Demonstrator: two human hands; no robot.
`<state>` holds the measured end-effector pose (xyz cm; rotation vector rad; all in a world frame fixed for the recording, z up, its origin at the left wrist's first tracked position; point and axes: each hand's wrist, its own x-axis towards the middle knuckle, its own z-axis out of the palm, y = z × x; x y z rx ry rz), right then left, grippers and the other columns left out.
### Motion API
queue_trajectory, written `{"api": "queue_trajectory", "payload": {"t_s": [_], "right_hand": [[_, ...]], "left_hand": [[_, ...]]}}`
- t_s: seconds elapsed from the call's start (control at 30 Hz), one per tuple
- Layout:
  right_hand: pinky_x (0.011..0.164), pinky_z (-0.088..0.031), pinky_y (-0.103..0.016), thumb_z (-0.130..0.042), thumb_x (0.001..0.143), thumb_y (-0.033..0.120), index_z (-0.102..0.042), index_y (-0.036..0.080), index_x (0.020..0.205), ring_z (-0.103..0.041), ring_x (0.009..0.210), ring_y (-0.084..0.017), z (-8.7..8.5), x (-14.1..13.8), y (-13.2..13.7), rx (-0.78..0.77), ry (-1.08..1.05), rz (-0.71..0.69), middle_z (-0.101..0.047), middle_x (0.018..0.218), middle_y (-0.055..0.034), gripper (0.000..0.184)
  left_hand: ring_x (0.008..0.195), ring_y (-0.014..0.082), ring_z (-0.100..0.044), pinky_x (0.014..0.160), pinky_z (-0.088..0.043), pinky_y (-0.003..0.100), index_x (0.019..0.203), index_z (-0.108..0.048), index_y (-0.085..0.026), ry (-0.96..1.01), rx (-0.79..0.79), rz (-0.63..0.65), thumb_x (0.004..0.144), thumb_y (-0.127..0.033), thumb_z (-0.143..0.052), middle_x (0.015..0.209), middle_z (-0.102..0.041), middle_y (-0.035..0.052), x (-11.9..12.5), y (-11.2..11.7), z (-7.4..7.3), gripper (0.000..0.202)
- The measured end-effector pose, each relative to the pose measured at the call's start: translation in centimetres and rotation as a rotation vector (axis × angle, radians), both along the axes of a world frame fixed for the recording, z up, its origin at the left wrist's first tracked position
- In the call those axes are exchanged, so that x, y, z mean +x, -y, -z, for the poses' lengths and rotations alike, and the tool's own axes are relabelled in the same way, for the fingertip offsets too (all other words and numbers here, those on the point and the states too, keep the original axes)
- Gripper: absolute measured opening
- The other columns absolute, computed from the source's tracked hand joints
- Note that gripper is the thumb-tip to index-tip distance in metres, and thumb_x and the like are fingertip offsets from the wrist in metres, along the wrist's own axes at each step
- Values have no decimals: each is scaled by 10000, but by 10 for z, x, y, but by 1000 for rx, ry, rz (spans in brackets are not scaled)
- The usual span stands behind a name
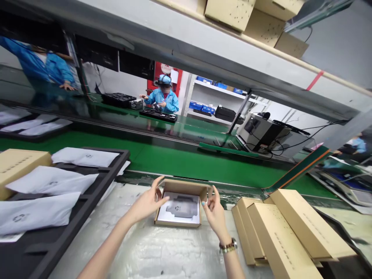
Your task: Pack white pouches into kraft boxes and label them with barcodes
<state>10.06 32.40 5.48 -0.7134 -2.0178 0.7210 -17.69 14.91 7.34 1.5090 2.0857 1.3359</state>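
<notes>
A small open cardboard box (186, 188) rests on the white-covered bench in front of me. Inside it lies a grey item in a white plastic bag (180, 208). My left hand (148, 201) grips the box's left wall, thumb over the rim and fingers curled round the far corner. My right hand (214, 208) pinches the box's right flap between thumb and fingers. A watch sits on my right wrist.
A black tray (95, 182) at left carries several white bagged items and a brown box (17, 166). A fanned stack of flat cardboard boxes (290, 228) lies at right. Beyond runs a green conveyor belt (180, 159). A person in blue (162, 99) works across it.
</notes>
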Motion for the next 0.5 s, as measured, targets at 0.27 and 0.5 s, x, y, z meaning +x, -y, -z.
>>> {"api": "queue_trajectory", "payload": {"t_s": [0.27,0.5], "right_hand": [[510,-368,-231,-442,876,189,-397,160,1472,-500,514,-165,-1,-4,5,-102,54,-140,-521,649,65,599],[740,-601,-370,-566,666,150,-499,341,1485,-696,978,-313,63,30,30,95,362,-128,-614,1229,-98,844]], "left_hand": [[793,202,-694,761,-534,290,1431,-416,-241,30,-8,43,833,-216,-526,961,-721,11,15,7,27,608],[1280,361,-592,1078,-485,504,1497,-470,-400,-76,-148,117,765,-259,-720,1385,-638,72,14,54,87,787]]}}
